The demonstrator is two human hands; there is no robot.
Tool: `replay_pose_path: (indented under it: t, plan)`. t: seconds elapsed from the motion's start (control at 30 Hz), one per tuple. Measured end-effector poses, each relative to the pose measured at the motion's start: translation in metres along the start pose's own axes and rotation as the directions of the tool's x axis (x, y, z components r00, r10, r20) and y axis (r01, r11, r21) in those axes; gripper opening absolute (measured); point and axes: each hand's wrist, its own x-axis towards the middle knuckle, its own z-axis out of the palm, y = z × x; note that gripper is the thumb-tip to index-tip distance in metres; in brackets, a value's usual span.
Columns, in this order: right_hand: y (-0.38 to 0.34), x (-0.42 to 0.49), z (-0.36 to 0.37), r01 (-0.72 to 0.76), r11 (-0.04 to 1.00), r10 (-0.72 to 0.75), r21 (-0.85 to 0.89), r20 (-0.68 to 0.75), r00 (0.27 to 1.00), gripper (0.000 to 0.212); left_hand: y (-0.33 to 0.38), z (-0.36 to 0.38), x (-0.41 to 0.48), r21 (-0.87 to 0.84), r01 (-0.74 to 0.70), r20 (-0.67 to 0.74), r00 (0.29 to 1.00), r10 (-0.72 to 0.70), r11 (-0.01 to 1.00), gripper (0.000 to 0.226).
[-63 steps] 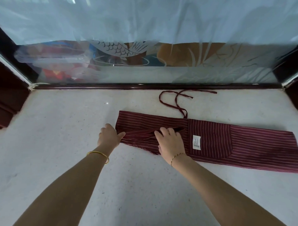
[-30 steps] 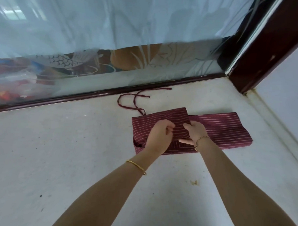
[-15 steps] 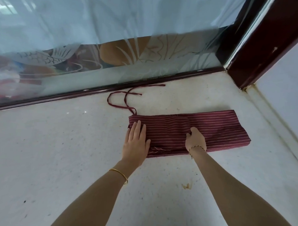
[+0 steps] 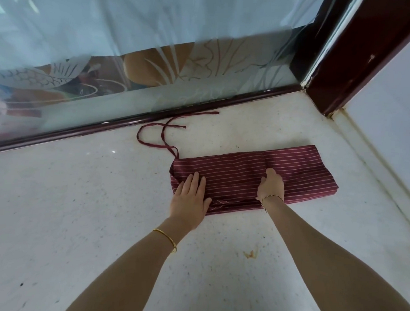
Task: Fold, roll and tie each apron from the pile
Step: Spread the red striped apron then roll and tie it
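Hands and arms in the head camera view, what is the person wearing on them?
Both forearms are bare, with no sleeves in view. The left hand has a thin gold bangle at the wrist. The right hand has a thin braided cord bracelet, a loose end hanging. No gloves or rings show.

Under my arms lies a pale speckled floor (image 4: 81,197), with a small orange stain (image 4: 250,253) just below my right wrist. Beyond my hands stands frosted glass (image 4: 202,69) etched with fish and plants, in a dark red frame (image 4: 224,102). A pale blue curtain (image 4: 157,21) hangs behind it. Right of my hands rises a white wall (image 4: 391,110).
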Motion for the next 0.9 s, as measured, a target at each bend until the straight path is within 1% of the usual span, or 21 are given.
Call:
replay_pose_path:
  t: [0.07, 0.13, 0.17, 0.2, 0.23, 0.27, 0.3, 0.33, 0.4, 0.43, 0.47, 0.53, 0.6, 0.67, 0.73, 0.77, 0.8, 0.83, 0.87, 0.9]
  plan:
    - [0.0, 0.001, -0.001, 0.017, 0.999, -0.017, -0.029, 0.0, 1.0, 0.023, 0.001, 0.0, 0.001, 0.024, 0.001, 0.058, 0.998, -0.003, 1.0, 0.066]
    - [-0.001, -0.003, -0.002, 0.022, 0.998, -0.023, -0.054, -0.015, 1.0, 0.028, 0.001, -0.005, 0.002, -0.025, 0.006, 0.051, 0.999, -0.005, 1.0, 0.065]
    - [0.0, -0.005, -0.001, 0.049, 0.992, -0.057, -0.114, -0.072, 0.996, 0.032, 0.0, -0.01, 0.002, -0.086, 0.02, -0.006, 1.0, -0.021, 0.996, 0.062]
    - [0.0, -0.008, -0.001, 0.107, 0.97, -0.14, -0.218, -0.146, 0.979, 0.038, -0.002, -0.016, 0.003, -0.136, 0.034, -0.1, 0.994, -0.048, 0.99, 0.057]
    - [0.0, -0.01, 0.0, 0.193, 0.927, -0.264, -0.323, -0.194, 0.945, 0.044, -0.002, -0.02, 0.006, -0.158, 0.04, -0.212, 0.975, -0.073, 0.987, 0.054]
    - [-0.002, -0.013, 0.002, 0.298, 0.871, -0.39, -0.391, -0.181, 0.903, 0.048, -0.002, -0.023, 0.009, -0.155, 0.04, -0.297, 0.951, -0.085, 0.987, 0.052]
    - [-0.006, -0.015, 0.005, 0.395, 0.811, -0.48, -0.432, -0.105, 0.871, 0.051, -0.002, -0.023, 0.012, -0.138, 0.035, -0.342, 0.936, -0.081, 0.99, 0.051]
    - [-0.009, -0.018, 0.009, 0.473, 0.752, -0.529, -0.46, 0.008, 0.849, 0.053, 0.0, -0.02, 0.015, -0.115, 0.031, -0.331, 0.941, -0.068, 0.993, 0.053]
    - [-0.01, -0.023, 0.024, 0.557, 0.658, -0.526, -0.507, 0.22, 0.821, 0.059, 0.002, -0.009, 0.019, -0.085, 0.06, -0.198, 0.977, -0.075, 0.995, 0.062]
    - [-0.007, -0.023, 0.032, 0.569, 0.629, -0.501, -0.53, 0.284, 0.818, 0.061, 0.003, -0.001, 0.022, -0.075, 0.091, -0.124, 0.987, -0.1, 0.993, 0.065]
    - [-0.003, -0.023, 0.038, 0.569, 0.612, -0.477, -0.549, 0.319, 0.819, 0.063, 0.002, 0.007, 0.022, -0.059, 0.115, -0.087, 0.989, -0.12, 0.992, 0.066]
    - [0.004, -0.018, 0.041, 0.562, 0.611, -0.462, -0.558, 0.325, 0.825, 0.064, 0.0, 0.014, 0.024, -0.021, 0.131, -0.068, 0.989, -0.132, 0.991, 0.069]
    - [0.007, -0.017, 0.035, 0.573, 0.611, -0.483, -0.547, 0.316, 0.817, 0.062, -0.004, 0.017, 0.017, -0.011, 0.148, -0.055, 0.987, -0.148, 0.989, 0.071]
    - [0.011, -0.024, 0.031, 0.61, 0.609, -0.52, -0.506, 0.326, 0.789, 0.058, -0.011, 0.02, 0.005, -0.007, 0.138, -0.053, 0.989, -0.139, 0.99, 0.071]
    - [0.016, -0.034, 0.029, 0.67, 0.62, -0.579, -0.408, 0.338, 0.742, 0.053, -0.017, 0.019, -0.005, 0.015, 0.142, -0.054, 0.988, -0.141, 0.99, 0.072]
    - [0.019, -0.038, 0.024, 0.677, 0.657, -0.598, -0.331, 0.318, 0.736, 0.05, -0.015, 0.015, -0.009, 0.009, 0.161, -0.076, 0.984, -0.16, 0.987, 0.072]
    - [0.021, -0.039, 0.018, 0.662, 0.704, -0.612, -0.255, 0.255, 0.749, 0.046, -0.011, 0.01, -0.009, -0.003, 0.169, -0.13, 0.977, -0.168, 0.986, 0.068]
    - [0.025, -0.037, 0.009, 0.629, 0.749, -0.611, -0.209, 0.149, 0.777, 0.042, -0.003, 0.004, -0.007, -0.007, 0.155, -0.198, 0.968, -0.153, 0.988, 0.061]
    - [0.028, -0.033, 0.0, 0.576, 0.789, -0.586, -0.213, 0.022, 0.81, 0.04, 0.008, -0.002, -0.002, -0.001, 0.126, -0.257, 0.959, -0.122, 0.992, 0.057]
    - [0.034, -0.027, -0.011, 0.487, 0.838, -0.522, -0.246, -0.098, 0.848, 0.039, 0.021, -0.007, 0.003, 0.014, 0.072, -0.277, 0.959, -0.066, 0.997, 0.056]
